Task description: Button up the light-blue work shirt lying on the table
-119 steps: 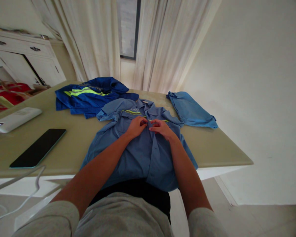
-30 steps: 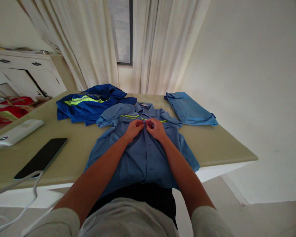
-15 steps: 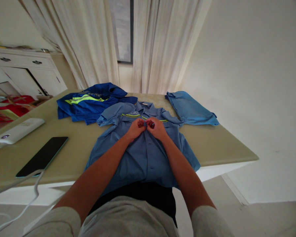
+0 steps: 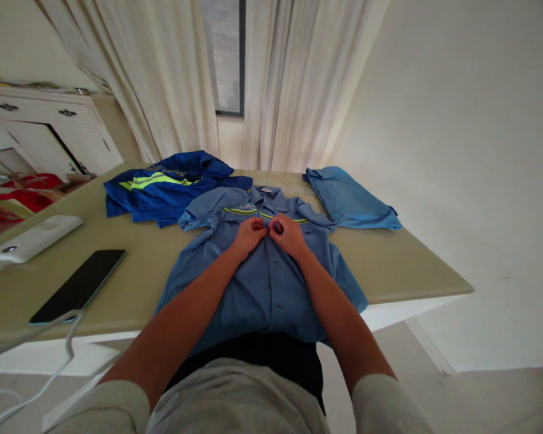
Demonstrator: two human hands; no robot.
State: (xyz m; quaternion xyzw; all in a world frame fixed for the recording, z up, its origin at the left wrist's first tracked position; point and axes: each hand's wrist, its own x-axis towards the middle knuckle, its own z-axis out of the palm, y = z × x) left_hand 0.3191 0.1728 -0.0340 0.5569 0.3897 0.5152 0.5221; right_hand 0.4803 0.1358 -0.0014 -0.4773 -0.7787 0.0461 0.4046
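A light blue work shirt [image 4: 262,283] with a yellow-green stripe across the chest lies front up on the beige table [image 4: 389,259], its hem hanging over the near edge. My left hand [image 4: 248,234] and my right hand [image 4: 288,234] meet at the shirt's front placket just below the collar. Both pinch the cloth there, fingers curled together around the top of the placket.
A dark blue garment [image 4: 163,187] with yellow-green bands lies at the back left, a folded light blue garment [image 4: 348,202] at the back right. A black phone [image 4: 79,285] and a white power bank [image 4: 31,239] with white cables lie at the left. White cabinet and curtains stand behind.
Over four seconds my hands have closed together on the placket near the collar. In the last second they barely moved.
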